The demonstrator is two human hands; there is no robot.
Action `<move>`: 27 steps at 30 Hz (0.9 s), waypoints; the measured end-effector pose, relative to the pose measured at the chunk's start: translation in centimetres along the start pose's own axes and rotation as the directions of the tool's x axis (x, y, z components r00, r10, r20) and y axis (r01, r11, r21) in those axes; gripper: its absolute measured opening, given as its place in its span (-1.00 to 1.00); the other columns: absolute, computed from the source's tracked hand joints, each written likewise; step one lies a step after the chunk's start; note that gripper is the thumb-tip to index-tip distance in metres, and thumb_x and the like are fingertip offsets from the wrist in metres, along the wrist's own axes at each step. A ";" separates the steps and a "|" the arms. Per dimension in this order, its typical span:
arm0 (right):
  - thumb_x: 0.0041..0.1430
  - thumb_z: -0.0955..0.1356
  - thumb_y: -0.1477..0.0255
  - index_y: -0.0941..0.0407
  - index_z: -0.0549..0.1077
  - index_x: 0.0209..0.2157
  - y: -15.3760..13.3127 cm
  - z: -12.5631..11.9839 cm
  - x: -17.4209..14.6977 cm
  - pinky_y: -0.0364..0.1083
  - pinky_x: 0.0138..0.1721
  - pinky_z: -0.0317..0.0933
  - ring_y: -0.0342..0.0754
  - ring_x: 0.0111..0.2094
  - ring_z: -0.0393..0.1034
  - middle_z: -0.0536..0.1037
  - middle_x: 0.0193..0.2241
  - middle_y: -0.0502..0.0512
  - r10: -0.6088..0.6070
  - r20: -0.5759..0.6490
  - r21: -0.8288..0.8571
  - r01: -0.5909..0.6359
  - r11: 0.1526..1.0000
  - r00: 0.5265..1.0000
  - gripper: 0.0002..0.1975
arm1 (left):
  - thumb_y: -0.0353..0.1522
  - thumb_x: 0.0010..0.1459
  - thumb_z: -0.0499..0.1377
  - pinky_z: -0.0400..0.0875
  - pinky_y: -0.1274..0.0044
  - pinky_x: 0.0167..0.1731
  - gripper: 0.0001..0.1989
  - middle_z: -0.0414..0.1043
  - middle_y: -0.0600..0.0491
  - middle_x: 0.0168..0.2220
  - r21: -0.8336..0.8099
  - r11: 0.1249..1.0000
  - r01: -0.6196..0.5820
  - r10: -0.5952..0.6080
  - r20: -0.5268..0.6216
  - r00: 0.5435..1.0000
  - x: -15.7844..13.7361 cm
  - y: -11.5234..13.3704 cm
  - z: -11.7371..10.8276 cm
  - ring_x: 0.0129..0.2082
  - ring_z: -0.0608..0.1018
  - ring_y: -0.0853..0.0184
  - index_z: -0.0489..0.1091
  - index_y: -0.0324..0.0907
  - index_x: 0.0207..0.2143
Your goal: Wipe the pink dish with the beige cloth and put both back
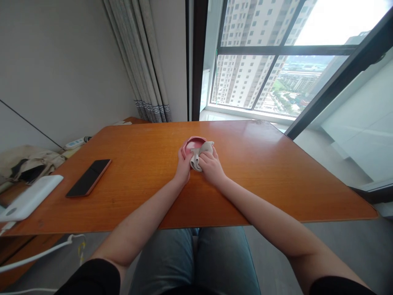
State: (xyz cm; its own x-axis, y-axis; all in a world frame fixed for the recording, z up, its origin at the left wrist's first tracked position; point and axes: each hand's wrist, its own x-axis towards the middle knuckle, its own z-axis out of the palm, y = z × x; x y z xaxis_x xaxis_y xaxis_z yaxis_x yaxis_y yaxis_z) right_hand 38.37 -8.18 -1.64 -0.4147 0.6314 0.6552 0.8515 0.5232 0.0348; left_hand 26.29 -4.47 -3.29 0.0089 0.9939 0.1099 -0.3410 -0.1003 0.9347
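Observation:
Near the middle of the wooden table (147, 164) is a small pink bowl-like dish (193, 142), tilted so that part of its inside shows. My left hand (183, 166) grips the dish by its left edge, the thumb over the rim. A crumpled light grey cloth (196, 160) lies across the near right part of the dish. My right hand (211, 164) is closed on the cloth and presses it against the dish. The cloth and fingers hide the dish's near right side.
A dark-screened phone (89, 178) lies on the table's left. Beyond it, at the left edge, is a white flat device (32, 197) with a cable. A power strip (76, 142) and beige fabric (27, 164) are behind. A large window (276, 51) stands past the far edge.

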 end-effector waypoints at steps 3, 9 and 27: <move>0.28 0.17 0.49 0.08 0.43 -0.33 0.6 0.2 0.3 0.10 0.22 -0.25 -0.06 -0.22 0.24 0.45 -0.41 0.03 -0.070 0.062 0.019 0.069 0.997 0.996 -0.78 | -0.40 0.01 0.08 0.30 0.43 0.01 -0.55 0.34 0.01 -0.01 0.184 0.979 -0.087 0.088 0.006 0.996 0.9 0.5 -1.3 -0.02 0.42 0.29 0.19 -0.13 0.01; 0.29 0.19 0.49 0.08 0.43 -0.27 1.7 1.0 -0.1 0.08 0.16 -0.23 -0.08 -0.14 0.23 0.49 -0.32 0.03 -0.122 0.109 0.002 0.122 0.992 0.987 -0.81 | -0.47 -0.07 0.03 0.28 0.38 0.01 -0.59 0.37 0.00 -0.12 0.531 0.819 -0.217 0.103 0.236 0.966 2.5 3.0 -3.6 -0.10 0.43 0.25 0.27 -0.21 -0.09; 0.31 0.17 0.49 0.09 0.44 -0.22 1.8 -0.3 0.0 0.00 -0.02 -0.14 -0.08 -0.14 0.23 0.52 -0.25 0.06 -0.187 0.060 -0.073 0.192 0.979 0.980 -0.78 | -0.44 -0.07 0.09 0.34 0.39 -0.06 -0.60 0.40 0.01 -0.17 0.448 0.869 -0.210 0.101 0.255 0.962 2.0 3.6 -3.5 -0.14 0.46 0.25 0.29 -0.21 -0.09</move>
State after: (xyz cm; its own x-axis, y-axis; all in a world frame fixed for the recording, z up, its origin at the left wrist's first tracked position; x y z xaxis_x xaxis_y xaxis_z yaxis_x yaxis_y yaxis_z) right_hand 40.03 -7.44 -1.33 -0.5856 0.5555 0.5903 0.7774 0.5912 0.2147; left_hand 21.80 -2.68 -0.85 0.2135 0.9341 0.2860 0.1227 -0.3161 0.9408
